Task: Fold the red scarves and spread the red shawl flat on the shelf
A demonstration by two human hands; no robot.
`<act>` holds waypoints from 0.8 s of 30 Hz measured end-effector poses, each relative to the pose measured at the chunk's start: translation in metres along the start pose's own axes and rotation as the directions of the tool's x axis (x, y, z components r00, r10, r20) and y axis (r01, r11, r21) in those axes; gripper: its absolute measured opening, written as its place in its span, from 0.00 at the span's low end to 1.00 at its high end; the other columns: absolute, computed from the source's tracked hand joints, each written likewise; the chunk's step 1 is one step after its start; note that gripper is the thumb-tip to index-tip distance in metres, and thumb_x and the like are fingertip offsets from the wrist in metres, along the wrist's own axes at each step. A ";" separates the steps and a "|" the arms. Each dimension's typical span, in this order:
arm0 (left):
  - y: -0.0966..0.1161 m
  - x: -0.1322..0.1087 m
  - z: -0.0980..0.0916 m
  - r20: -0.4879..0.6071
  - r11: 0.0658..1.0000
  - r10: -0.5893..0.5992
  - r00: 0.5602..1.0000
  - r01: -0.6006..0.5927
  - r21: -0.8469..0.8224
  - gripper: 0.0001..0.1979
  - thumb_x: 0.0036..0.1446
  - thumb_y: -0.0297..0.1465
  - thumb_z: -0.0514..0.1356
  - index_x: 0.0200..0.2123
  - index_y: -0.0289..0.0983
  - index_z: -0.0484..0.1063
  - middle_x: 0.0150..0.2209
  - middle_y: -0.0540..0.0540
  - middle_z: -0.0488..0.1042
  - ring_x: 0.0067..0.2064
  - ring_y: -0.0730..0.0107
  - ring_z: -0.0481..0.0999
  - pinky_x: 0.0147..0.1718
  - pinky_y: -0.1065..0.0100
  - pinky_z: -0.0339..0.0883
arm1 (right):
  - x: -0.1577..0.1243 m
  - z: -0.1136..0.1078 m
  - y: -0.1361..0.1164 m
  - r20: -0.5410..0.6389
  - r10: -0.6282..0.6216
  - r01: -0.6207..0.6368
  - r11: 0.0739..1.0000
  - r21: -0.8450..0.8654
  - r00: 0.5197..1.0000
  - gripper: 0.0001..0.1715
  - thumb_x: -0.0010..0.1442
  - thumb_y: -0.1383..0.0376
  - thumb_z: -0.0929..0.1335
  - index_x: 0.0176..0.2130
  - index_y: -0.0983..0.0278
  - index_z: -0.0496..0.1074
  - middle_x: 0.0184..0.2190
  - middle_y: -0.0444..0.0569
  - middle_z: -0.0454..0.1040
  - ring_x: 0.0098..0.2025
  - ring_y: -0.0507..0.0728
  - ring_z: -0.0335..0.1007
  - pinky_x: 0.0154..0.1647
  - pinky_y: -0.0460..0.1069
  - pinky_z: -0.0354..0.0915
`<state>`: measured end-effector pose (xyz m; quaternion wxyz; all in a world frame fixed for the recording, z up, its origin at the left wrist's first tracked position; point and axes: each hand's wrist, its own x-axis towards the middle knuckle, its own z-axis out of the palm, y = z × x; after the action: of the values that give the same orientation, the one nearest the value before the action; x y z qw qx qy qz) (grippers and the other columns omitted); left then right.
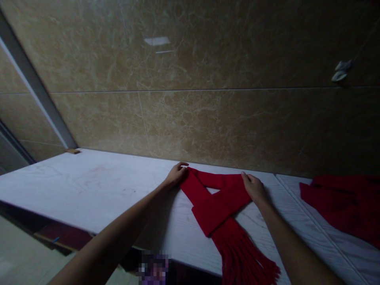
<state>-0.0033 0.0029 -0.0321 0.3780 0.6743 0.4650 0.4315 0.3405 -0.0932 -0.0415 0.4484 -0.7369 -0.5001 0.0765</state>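
A red scarf [218,209] lies on the white wooden tabletop [115,186], folded so that its two ends cross in front and a small gap of table shows between the folds. Its fringe [242,251] spreads toward the table's front edge. My left hand [177,175] is closed on the scarf's far left corner, fingers partly hidden behind it. On the opposite side, my right hand [253,186] pinches the far right corner, its thumb on top of the cloth.
More red cloth [347,206] lies at the right of the table, beyond a seam. A small brown block [73,151] rests at the far left corner. Behind stands a tiled wall [190,118] with a white fitting [341,71]. A dark shelf space [63,236] opens below the tabletop.
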 end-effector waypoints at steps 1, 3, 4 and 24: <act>-0.001 0.001 0.000 0.000 1.000 -0.003 1.000 0.003 -0.008 0.21 0.54 0.38 0.59 0.49 0.33 0.75 0.29 0.46 0.77 0.28 0.68 0.71 0.27 0.69 0.64 | 0.000 0.000 0.000 0.001 -0.007 0.007 1.000 -0.001 1.000 0.29 0.62 0.43 0.60 0.21 0.58 0.65 0.19 0.47 0.68 0.23 0.57 0.57 0.27 0.50 0.52; -0.002 0.001 0.000 0.004 1.000 -0.007 1.000 0.007 -0.020 0.22 0.54 0.38 0.59 0.49 0.33 0.76 0.28 0.46 0.77 0.27 0.68 0.71 0.26 0.70 0.62 | -0.001 -0.001 -0.001 0.005 -0.016 0.016 1.000 -0.001 1.000 0.30 0.61 0.42 0.60 0.21 0.58 0.64 0.19 0.47 0.68 0.24 0.56 0.58 0.27 0.50 0.53; -0.002 0.002 0.000 0.008 1.000 -0.008 1.000 0.008 -0.025 0.22 0.53 0.38 0.59 0.49 0.33 0.76 0.29 0.46 0.77 0.27 0.68 0.71 0.26 0.70 0.62 | -0.002 -0.001 -0.002 0.007 -0.018 0.018 1.000 -0.001 1.000 0.30 0.61 0.41 0.60 0.21 0.58 0.64 0.19 0.47 0.68 0.24 0.56 0.58 0.27 0.50 0.53; 0.007 -0.002 -0.001 0.016 0.995 0.018 1.000 -0.020 0.098 0.22 0.54 0.47 0.59 0.41 0.36 0.79 0.33 0.41 0.81 0.36 0.56 0.79 0.32 0.66 0.68 | -0.006 -0.001 -0.008 -0.016 -0.094 0.095 0.995 0.040 0.995 0.33 0.57 0.35 0.59 0.21 0.57 0.64 0.21 0.47 0.72 0.25 0.59 0.67 0.29 0.51 0.60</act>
<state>-0.0027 -0.0007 -0.0259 0.3439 0.6995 0.4763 0.4069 0.3324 -0.0972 -0.0368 0.4697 -0.7037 -0.5297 0.0602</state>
